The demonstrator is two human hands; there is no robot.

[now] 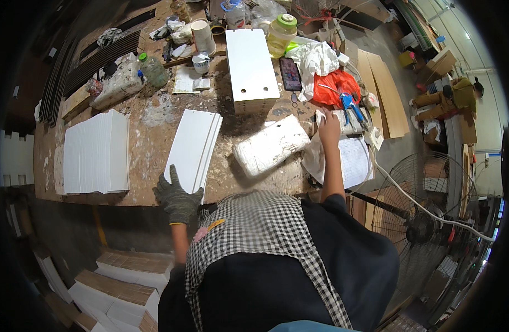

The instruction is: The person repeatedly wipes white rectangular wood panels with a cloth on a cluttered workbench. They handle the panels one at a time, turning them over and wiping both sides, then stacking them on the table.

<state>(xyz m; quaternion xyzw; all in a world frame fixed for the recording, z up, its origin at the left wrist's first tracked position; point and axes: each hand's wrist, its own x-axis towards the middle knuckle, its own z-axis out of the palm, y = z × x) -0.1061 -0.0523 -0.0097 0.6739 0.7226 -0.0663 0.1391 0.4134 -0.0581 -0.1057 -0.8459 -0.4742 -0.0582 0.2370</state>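
Note:
My left hand (178, 196), in a dark grey glove, lies on the near end of a small stack of white boards (192, 145), its fingers apart. My bare right hand (328, 126) reaches to the right side of the workbench, fingers bent down beside crumpled white plastic (315, 154). Its fingertips are partly hidden, so what they pinch is unclear. Just beyond them lies a blue-handled trigger tool (350, 105) next to a red plastic bag (338, 84). Between my hands sits a white wrapped block (271, 145) with dark smears.
A larger stack of white boards (96, 155) stands at the left. Farther back are a tall white board stack (252, 66), a phone (290, 74), a yellow-green jug (282, 36) and a green-capped bottle (153, 71). A wire-caged fan (420, 221) stands right; another person (459, 99) is beyond.

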